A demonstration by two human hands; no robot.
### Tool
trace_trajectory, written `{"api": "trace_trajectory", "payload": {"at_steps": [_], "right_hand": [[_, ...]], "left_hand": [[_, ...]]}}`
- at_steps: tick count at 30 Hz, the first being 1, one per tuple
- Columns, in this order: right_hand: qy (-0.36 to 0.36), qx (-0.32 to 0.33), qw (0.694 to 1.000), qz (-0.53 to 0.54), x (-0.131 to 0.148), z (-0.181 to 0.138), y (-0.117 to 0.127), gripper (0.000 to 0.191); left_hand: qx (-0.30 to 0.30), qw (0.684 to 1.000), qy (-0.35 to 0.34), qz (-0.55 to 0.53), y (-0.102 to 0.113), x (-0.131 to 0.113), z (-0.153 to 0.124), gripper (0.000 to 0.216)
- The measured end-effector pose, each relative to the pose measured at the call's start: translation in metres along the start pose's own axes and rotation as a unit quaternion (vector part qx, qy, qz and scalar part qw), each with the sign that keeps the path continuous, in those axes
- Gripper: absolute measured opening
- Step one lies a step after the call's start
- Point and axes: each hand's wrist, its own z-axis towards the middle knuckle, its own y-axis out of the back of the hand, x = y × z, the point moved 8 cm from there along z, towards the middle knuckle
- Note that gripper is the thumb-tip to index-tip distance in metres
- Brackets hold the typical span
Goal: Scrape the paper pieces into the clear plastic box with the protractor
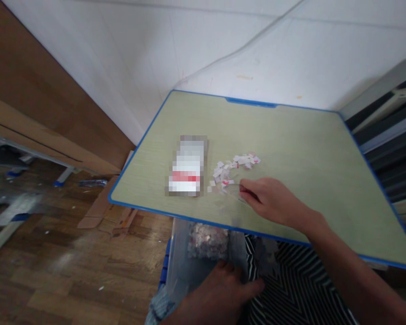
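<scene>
Firstly, grip: right hand [270, 198] above the near-middle part of the board, palm down, fingers curled closed, fingertips toward the left. It appears to pinch a thin clear piece [235, 186]; outline faint, so shape and long axis cannot be settled.

Main relation: paper scraps [223, 174] lie directly left of the right fingertips and a little beyond, on the tabletop [301, 149]. Their near end is just beside the clear piece; contact not resolved. The right hand is clearly the nearer of the two.

Axis: the scraps form a loose, slightly bent band, its long direction slanting from near-left to far-right. Single bits point every way; some carry red or pink marks.

Further left: a flat blurred rectangle [187, 158], apart from the scraps. Long axis runs away from the wearer toward the wall [203, 40], far end leaning slightly right; a red band crosses its near part. Content masked, identity uncertain.

Below the near edge: left hand [223, 291], thumb out to the right, at a clear tub [181, 271] that holds a mass of pale bits [208, 241]. Dim there; cannot tell whether it grips anything.
</scene>
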Motion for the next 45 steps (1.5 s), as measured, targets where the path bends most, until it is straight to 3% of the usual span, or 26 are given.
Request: {"api": "trace_trajectory", "payload": {"at_steps": [2,6,11,16,21,27,33,38,45], "right_hand": [[0.028,0.024,0.999,-0.012,0.005,0.001,-0.001,0.023],[0.028,0.010,0.999,-0.029,0.005,0.005,0.004,0.023],[0.099,0.049,0.994,0.003,0.012,0.004,-0.002,0.021],[0.087,0.020,0.996,0.013,0.007,0.001,0.003,0.024],[0.116,0.051,0.992,0.009,0.009,-0.007,-0.003,0.025],[0.075,0.019,0.996,-0.041,-0.002,-0.010,0.001,0.026],[0.088,0.012,0.994,-0.060,0.015,0.007,-0.001,0.022],[0.146,0.037,0.988,-0.035,0.029,0.011,-0.006,0.020],[0.046,0.010,0.999,0.005,0.000,-0.005,-0.007,0.027]], "left_hand": [[0.007,1.000,0.001,-0.003,0.000,0.001,0.000,0.046],[0.003,1.000,0.002,0.005,0.003,-0.001,-0.001,0.043],[-0.015,0.999,0.012,0.032,0.005,-0.002,-0.001,0.040],[-0.001,1.000,0.002,0.031,0.002,-0.002,0.001,0.038],[0.015,0.999,0.003,0.031,0.001,-0.002,0.002,0.041],[0.013,0.999,0.007,0.043,0.001,0.000,0.003,0.041],[-0.001,0.998,-0.003,0.055,-0.002,0.001,0.005,0.042],[-0.031,0.997,-0.005,0.068,-0.006,0.001,0.006,0.035],[-0.046,0.997,-0.007,0.056,-0.003,0.000,0.004,0.039]]}}
